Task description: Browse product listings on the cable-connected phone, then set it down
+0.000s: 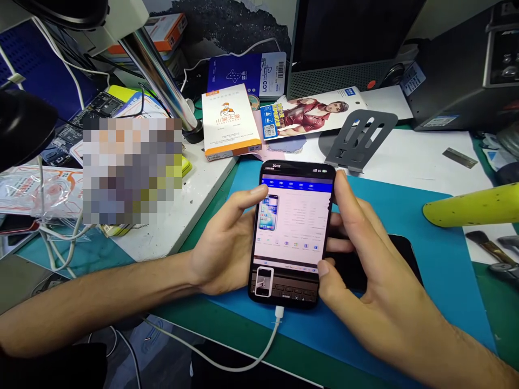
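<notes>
A lit smartphone point(292, 227) is held upright in both hands above the blue mat point(446, 281). My left hand point(227, 243) closes on its left side, the thumb lying on the screen's upper left edge. My right hand point(373, 265) grips the right side, with a finger along the upper edge and the thumb at the lower right. The screen shows a page with a small phone picture and a thumbnail at the lower left. A white charging cable point(265, 348) is plugged into its bottom. Behind my right hand lies a second dark phone point(405, 256), partly hidden.
Behind the phone stand a white and orange box point(231, 121), a printed package point(316, 113) and a grey phone stand point(360, 140). A yellow cylinder point(470, 205) and a brush point(486, 246) are at right. A metal lamp post point(158, 78) and loose cables point(65, 237) are at left.
</notes>
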The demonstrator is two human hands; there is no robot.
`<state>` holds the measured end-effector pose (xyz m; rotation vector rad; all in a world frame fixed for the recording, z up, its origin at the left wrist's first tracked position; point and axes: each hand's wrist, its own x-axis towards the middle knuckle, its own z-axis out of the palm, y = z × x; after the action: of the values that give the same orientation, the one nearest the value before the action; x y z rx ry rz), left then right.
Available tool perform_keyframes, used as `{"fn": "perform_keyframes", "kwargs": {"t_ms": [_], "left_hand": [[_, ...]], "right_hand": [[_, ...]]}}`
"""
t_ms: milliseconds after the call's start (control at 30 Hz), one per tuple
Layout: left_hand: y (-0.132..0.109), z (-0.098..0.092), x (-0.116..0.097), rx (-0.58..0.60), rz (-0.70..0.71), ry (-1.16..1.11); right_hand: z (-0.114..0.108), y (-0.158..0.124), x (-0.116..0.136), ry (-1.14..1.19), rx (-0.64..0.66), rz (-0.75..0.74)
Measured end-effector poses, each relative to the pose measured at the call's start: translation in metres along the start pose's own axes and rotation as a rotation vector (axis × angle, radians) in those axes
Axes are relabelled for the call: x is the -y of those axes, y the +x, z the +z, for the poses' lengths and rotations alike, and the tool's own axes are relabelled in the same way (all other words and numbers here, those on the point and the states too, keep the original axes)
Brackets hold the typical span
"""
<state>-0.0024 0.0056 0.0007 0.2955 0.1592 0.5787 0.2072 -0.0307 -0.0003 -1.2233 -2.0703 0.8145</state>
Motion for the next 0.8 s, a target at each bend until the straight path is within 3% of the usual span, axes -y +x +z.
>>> {"fn": "perform_keyframes", "kwargs": {"t_ms": [333, 633, 800], "left_hand": [[-0.0007, 0.0, -0.0011, -0.008, -0.036, 0.05], [-0.0034, 0.0006, 0.0002, -0.149, -0.046, 0.097], [-0.0042, -0.0021, 0.0013, -0.146, -0.025, 0.067]], "right_hand": [[-0.0004, -0.0001, 0.0012, 0.032, 0.019, 0.042], [0.0017, 0.0008, -0.0011, 0.025, 0.001, 0.059], [0.0001, 0.0002, 0.0014, 0.018, -0.005, 0.016]]}}
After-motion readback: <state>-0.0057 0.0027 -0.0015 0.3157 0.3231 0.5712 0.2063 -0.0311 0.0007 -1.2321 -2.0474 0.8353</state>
